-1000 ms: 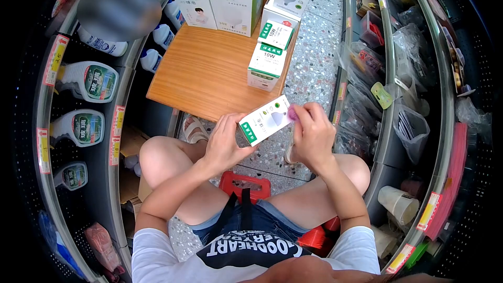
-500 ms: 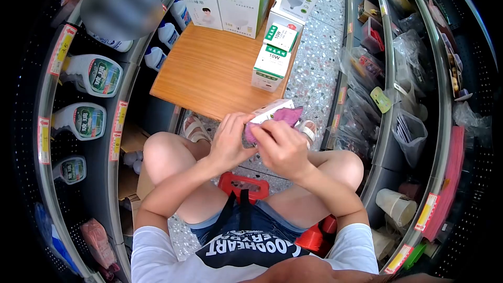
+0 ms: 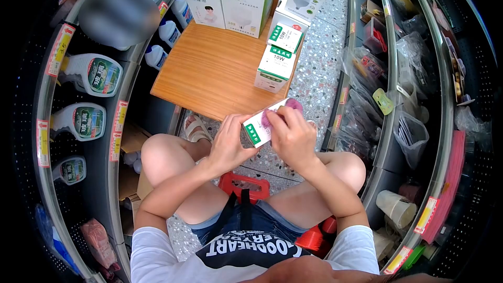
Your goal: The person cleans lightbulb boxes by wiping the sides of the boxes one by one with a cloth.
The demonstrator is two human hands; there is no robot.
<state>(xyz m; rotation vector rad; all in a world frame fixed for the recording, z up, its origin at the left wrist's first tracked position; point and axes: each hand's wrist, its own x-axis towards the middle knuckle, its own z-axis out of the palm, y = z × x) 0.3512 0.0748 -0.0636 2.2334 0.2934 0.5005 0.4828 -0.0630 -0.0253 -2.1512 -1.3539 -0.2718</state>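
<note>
My left hand (image 3: 229, 139) is closed around the near end of a small white-and-green light bulb box (image 3: 253, 130), which is tilted over my lap. In my right hand (image 3: 291, 135), the fingers pinch a purple cloth (image 3: 294, 105) and press it against the box's upper face. Part of the box is hidden behind this hand and the cloth. Just beyond, on a wooden table (image 3: 204, 68), stand two 10W bulb boxes (image 3: 276, 64), one behind the other. Larger bulb boxes (image 3: 246, 8) are at the table's far end.
Shelves flank me closely on both sides. Spray bottles (image 3: 97, 76) line the left shelf; bagged goods (image 3: 411, 55) and plastic cups (image 3: 395, 207) fill the right. A red plastic stool (image 3: 246, 186) is beneath me on the speckled floor (image 3: 319, 68).
The cloth has slid from the box's near end toward its far end with my right hand. The green label at the near end now shows. My left hand keeps its hold.
</note>
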